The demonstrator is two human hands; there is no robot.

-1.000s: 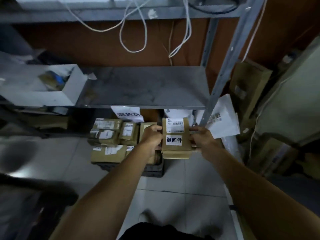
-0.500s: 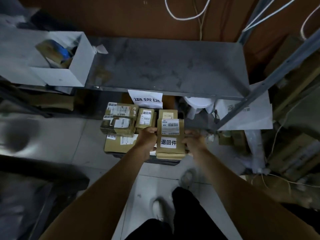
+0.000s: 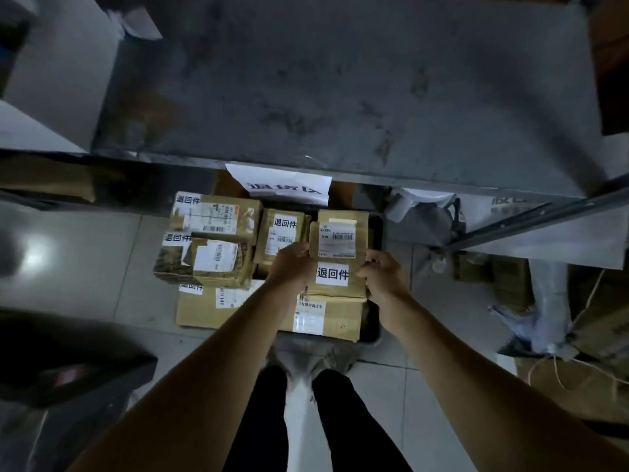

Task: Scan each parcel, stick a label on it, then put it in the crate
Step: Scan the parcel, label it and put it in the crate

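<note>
While the head view looks straight down, we hold one parcel point(image 3: 338, 257) between both hands above the crate point(image 3: 374, 330), a dark bin on the floor tiles below the metal shelf point(image 3: 340, 80). Our left hand point(image 3: 293, 267) grips the parcel's left edge with curled fingers; our right hand point(image 3: 383, 274) grips the right edge the same way. The parcel hangs over the crate's right side, just above a larger box point(image 3: 326, 316) already lying there, and we cannot tell whether the two touch.

We judge the parcel to be a small cardboard carton: light, stiff, and dry enough not to slip. Its corners look slightly crushed, so firm pressure on the faces should be avoided. The opposing side edges are the correct hold, since they leave both labels uncovered.

On the parcel's upper half we read a shipping label point(image 3: 337, 240) with a barcode and characters that look like "MXRC 01"; the finer print is too small to read. Below it sits a white sticker point(image 3: 332, 274) printed 退回件. The same 退回件 sticker appears on the neighbouring boxes point(image 3: 214, 240) stacked to the left. A paper sign point(image 3: 284, 185) hanging from the shelf edge reads 退货区.

With the sticker in place, we judge the placing step to be in hand.
</note>
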